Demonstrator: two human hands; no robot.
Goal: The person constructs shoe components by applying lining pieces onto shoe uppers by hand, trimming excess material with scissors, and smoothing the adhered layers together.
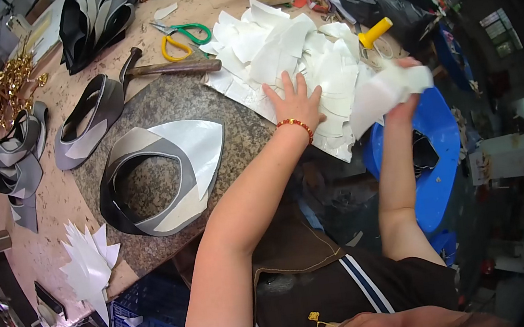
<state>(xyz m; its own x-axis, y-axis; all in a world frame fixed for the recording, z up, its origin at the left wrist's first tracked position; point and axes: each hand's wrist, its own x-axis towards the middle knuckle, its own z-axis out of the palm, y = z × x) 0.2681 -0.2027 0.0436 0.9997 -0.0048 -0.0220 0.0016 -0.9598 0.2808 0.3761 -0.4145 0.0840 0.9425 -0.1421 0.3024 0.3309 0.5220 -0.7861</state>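
Note:
My left hand [295,99], with a red bead bracelet at the wrist, lies with fingers spread on a pile of thin white cut pieces [277,47]. Raised off the pile's right side, my right hand [407,106] is closed on a white piece [377,96]; it is blurred, and whether there is more than one I cannot tell. Left of my left arm, a grey and white shoe upper [198,146] lies on a speckled stone slab [235,101].
A hammer [175,68] and scissors [178,40] lie behind the slab. More shoe uppers [88,123] stand at the left, near loose white pieces [88,263]. A yellow-handled tool [377,33] is beyond the pile. A blue plastic tub [439,142] sits below my right hand.

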